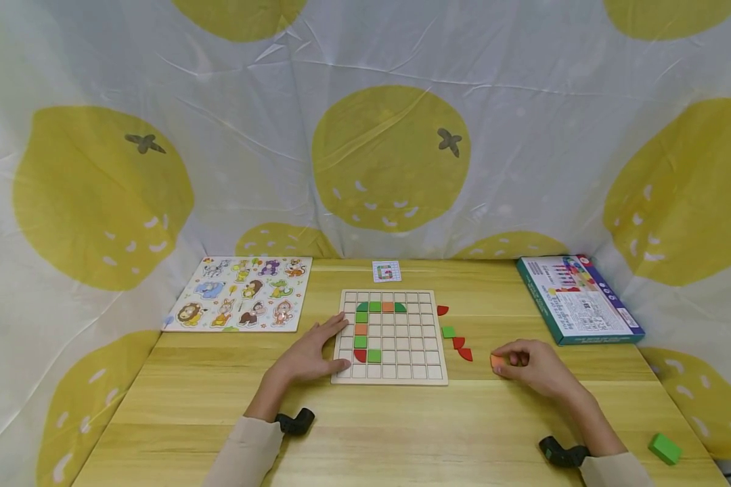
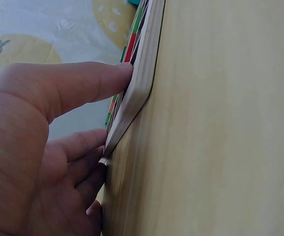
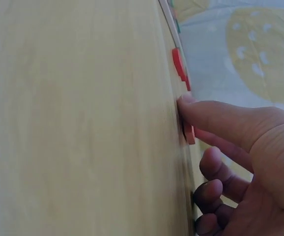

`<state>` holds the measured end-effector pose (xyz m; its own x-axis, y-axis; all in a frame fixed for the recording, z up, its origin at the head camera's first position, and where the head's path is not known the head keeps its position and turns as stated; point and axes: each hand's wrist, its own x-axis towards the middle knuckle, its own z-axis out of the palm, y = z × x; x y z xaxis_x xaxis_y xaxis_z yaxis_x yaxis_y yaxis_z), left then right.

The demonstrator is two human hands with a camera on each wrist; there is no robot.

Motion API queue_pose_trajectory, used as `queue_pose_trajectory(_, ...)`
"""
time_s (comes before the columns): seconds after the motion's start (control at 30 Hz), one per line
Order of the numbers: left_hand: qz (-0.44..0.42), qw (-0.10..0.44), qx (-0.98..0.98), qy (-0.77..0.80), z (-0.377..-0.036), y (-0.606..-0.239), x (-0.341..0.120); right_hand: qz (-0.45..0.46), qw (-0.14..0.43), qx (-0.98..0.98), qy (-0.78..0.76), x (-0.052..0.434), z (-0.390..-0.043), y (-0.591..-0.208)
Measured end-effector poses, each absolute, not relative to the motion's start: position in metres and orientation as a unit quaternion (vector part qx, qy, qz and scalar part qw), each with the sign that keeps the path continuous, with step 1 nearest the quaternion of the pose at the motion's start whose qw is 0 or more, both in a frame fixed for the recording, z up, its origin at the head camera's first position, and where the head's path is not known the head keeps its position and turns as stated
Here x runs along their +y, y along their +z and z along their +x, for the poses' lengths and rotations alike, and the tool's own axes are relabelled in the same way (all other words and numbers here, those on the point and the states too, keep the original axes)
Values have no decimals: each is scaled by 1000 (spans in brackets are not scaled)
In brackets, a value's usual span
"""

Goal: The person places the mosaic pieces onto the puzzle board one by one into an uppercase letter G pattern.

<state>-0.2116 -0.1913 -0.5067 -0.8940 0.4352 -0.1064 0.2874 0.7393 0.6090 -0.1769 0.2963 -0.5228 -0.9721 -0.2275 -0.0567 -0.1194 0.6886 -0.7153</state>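
Observation:
A wooden grid board (image 1: 402,338) lies mid-table, with green, orange and red tiles set along its top row and left side. My left hand (image 1: 307,352) rests at the board's left edge, fingers spread and thumb touching the near left corner. To the right of the board, my right hand (image 1: 533,365) pinches an orange tile (image 1: 497,362) between thumb and index finger, low at the tabletop. In the right wrist view the orange tile (image 3: 189,133) is partly hidden by the thumb. Between board and right hand lie a green square tile (image 1: 449,332) and several red quarter-round tiles (image 1: 465,354).
A small pattern card (image 1: 386,271) lies behind the board. An animal puzzle board (image 1: 237,294) is at the back left, a boxed set (image 1: 579,299) at the back right. A green block (image 1: 665,449) sits near the right front. A lemon-print cloth (image 1: 390,155) hangs around the table.

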Motion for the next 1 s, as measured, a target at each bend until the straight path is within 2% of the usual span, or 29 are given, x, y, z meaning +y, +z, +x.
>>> queue_pose_trajectory(0.4,195,118,926,302,-211,-508,-192,-76,31,926,-369,282,-181,-515)
queue_pose_trajectory(1.0,197,117,928,295,-210,-508,-192,-96,26,915,-391,246,-190,-500)
